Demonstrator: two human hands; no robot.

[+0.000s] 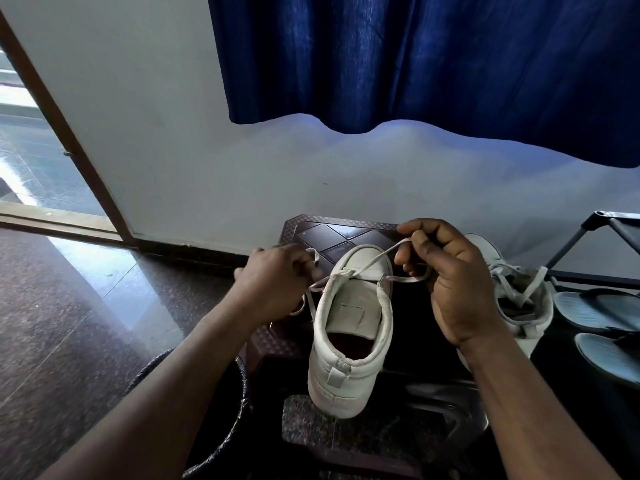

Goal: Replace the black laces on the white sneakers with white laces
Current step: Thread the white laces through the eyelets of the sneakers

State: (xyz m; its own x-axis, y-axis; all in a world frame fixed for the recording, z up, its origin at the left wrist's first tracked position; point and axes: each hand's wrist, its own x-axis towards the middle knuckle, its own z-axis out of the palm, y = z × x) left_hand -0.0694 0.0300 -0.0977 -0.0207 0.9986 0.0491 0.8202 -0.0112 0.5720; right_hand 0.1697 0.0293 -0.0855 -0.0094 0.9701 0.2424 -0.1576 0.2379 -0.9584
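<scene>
A white sneaker (349, 327) stands on a dark brown stool (332, 233), heel toward me. A white lace (381, 252) crosses near its toe end. My left hand (277, 282) pinches one end of the lace to the left of the shoe. My right hand (450, 282) grips the other end on the right, where the lace forms a loop below the fingers. A second white sneaker (519, 299) with white laces lies behind my right hand, partly hidden. No black lace is in view.
Grey sandals (602, 317) lie at the right beside a black metal rack (609, 226). A dark woven basket (221, 410) sits below my left forearm. A blue curtain (433, 64) hangs over the white wall. An open doorway (34, 161) is at the left.
</scene>
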